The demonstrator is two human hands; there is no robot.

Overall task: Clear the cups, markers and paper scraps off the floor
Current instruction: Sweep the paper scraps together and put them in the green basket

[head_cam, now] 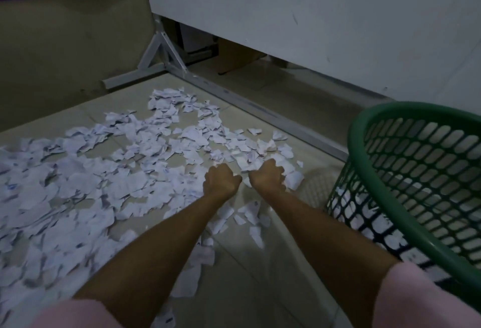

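Paper scraps under both grips, left hand and right hand curled, clutching scraps

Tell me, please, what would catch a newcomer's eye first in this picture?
First comes the wide litter of torn paper scraps spread over the tiled floor, thickest on the left. In the middle, the left hand and right hand reach side by side into the scraps, fingers curled down among them. At the right stands a green mesh basket with some scraps already inside.
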